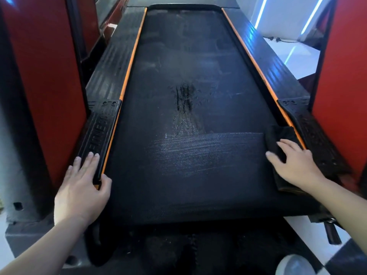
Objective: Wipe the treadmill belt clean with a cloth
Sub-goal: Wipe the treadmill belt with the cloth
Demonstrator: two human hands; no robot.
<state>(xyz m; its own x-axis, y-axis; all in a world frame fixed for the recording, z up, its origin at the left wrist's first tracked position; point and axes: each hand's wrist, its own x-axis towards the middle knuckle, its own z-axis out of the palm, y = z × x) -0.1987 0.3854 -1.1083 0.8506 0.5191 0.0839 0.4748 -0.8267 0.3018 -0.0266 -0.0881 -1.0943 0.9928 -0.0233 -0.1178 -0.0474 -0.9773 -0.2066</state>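
Left hand (83,185) flat on rail (97,133), right hand (296,163) pressing cloth (278,135).

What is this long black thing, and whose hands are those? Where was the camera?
There is just one picture, taken by a camera worn on a person's head and looking down, so both hands belong to that person. The long black strip is a treadmill belt, the part people run on, with an orange stripe along each side. The right hand presses flat on a dark cloth at the belt's right edge, to wipe it. The left hand rests on the left side rail. In the middle of the belt is a wet-looking patch, and closer to the person there are wipe streaks.
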